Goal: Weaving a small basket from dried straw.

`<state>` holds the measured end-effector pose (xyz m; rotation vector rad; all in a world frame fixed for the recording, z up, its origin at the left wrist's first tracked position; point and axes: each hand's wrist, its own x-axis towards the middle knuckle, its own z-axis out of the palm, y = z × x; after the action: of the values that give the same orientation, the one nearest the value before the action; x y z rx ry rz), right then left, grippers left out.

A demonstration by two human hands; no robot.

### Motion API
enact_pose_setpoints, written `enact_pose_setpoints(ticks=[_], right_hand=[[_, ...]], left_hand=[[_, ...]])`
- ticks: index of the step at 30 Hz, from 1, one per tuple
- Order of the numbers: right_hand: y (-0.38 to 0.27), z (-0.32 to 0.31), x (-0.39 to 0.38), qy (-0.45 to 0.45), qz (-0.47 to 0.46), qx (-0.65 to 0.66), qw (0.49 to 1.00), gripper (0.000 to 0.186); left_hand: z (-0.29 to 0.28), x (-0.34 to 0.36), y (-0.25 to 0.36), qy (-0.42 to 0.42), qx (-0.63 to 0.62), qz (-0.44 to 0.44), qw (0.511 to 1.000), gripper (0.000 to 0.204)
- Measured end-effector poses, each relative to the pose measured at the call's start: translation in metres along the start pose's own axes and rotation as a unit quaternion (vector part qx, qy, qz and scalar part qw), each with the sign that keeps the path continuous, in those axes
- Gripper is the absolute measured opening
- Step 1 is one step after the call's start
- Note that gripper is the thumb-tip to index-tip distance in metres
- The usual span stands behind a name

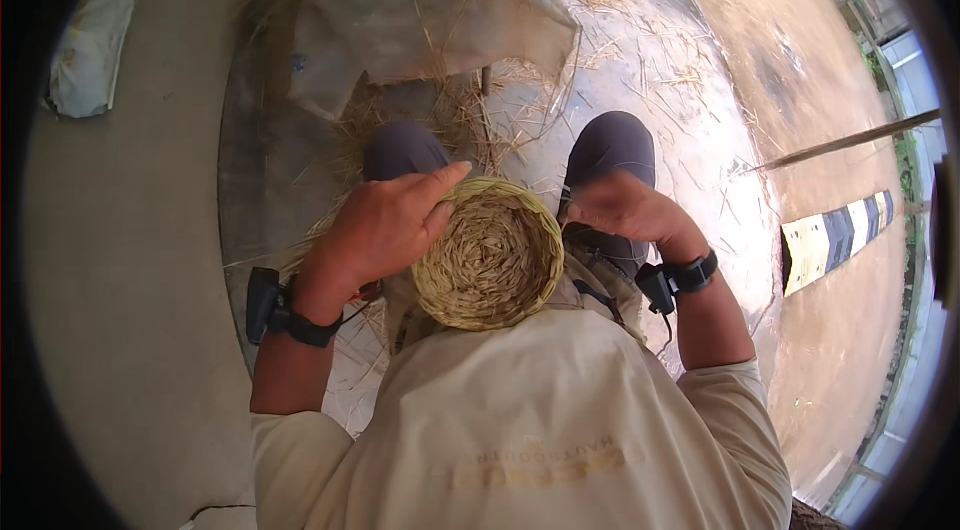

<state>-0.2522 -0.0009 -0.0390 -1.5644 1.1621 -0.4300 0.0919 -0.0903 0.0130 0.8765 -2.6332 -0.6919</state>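
Pale shirt (540, 410) is filling the foreground; just beyond, the round woven basket (490, 255) is sitting mid-view, mouth upward. Left fingers (440, 182) are holding its left rim, partly curled, index extended. Right fingers (610, 196), bent, blurred, are hovering beside its right edge; any grip: cannot tell. Judgement: light, steady pressure is best sparing the rim's shape.

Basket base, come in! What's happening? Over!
Left hand on rim of woven basket. Right hand by its right side, blurred. Opening faces up. No obstruction seen.
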Motion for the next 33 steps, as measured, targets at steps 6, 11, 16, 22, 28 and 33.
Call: enact_pose_setpoints(ticks=[6, 11, 16, 22, 28, 33], right_hand=[[-0.054, 0.012, 0.031, 0.144, -0.064, 0.628, 0.762, 0.039], [-0.057, 0.002, 0.065, 0.150, -0.014, 0.494, 0.856, 0.038], [-0.046, 0.010, 0.052, 0.108, -0.013, 0.055, 0.992, 0.044], [-0.045, 0.021, 0.035, 0.108, -0.031, 0.062, 0.992, 0.043], [-0.036, 0.012, 0.020, 0.170, -0.011, 0.224, 0.960, 0.032], [-0.079, -0.009, 0.052, 0.253, -0.125, 0.605, 0.745, 0.035]], left_hand=[[0.010, 0.009, 0.002, 0.022, 0.013, 0.043, 0.999, 0.039], [0.012, 0.008, 0.007, -0.003, 0.041, 0.046, 0.998, 0.037], [0.014, 0.001, 0.006, 0.000, 0.037, 0.030, 0.999, 0.035], [0.013, -0.009, -0.003, -0.034, -0.019, -0.027, 0.999, 0.033], [0.036, -0.006, 0.001, 0.045, -0.049, 0.029, 0.997, 0.026], [0.037, 0.000, 0.002, 0.029, -0.029, 0.035, 0.999, 0.027]])
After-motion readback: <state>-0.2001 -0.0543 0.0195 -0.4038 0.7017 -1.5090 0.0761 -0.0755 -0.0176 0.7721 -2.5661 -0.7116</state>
